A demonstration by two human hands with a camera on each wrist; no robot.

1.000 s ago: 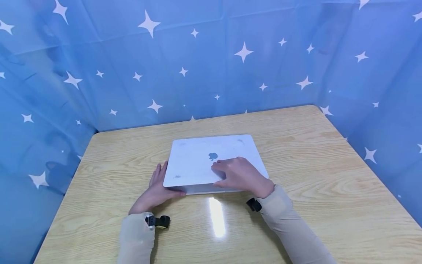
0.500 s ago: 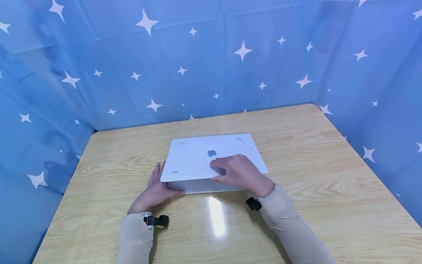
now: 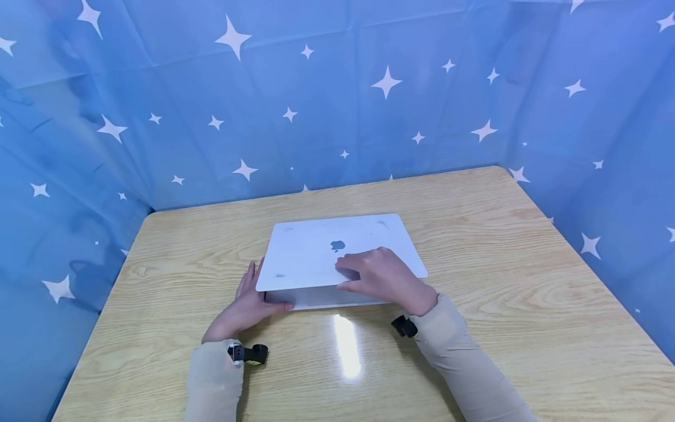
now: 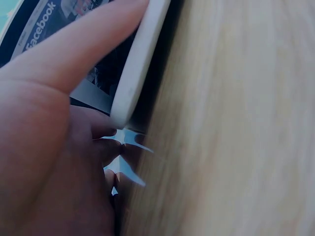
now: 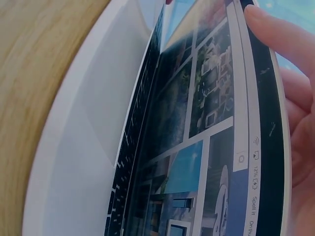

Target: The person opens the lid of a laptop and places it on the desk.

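Observation:
A silver laptop [image 3: 300, 249] with an apple logo on its lid lies on the table, lid partly raised. My right hand [image 3: 385, 278] pinches the lid's front edge, thumb [image 5: 275, 32] on the dark screen border and the other fingers behind the lid. Between lid and base, the right wrist view shows the lit screen [image 5: 211, 93] and part of the black keyboard [image 5: 130, 142]. At the base's front left corner my left hand [image 3: 245, 310] holds on, its thumb [image 4: 74, 49] reaching along the base edge [image 4: 140, 64]. Its other fingers are partly hidden at the laptop's side.
The laptop stands on a light wood table [image 3: 517, 281]. A blue curtain [image 3: 337, 88] with white stars hangs behind the table and along both sides. Each wrist wears a small black camera, and bright light reflects off the table in front of the laptop.
The right hand has lifted the laptop lid's front edge slightly, widening the gap over the base. Over the last half second the lid has hardly moved. The left hand stays at the corner.

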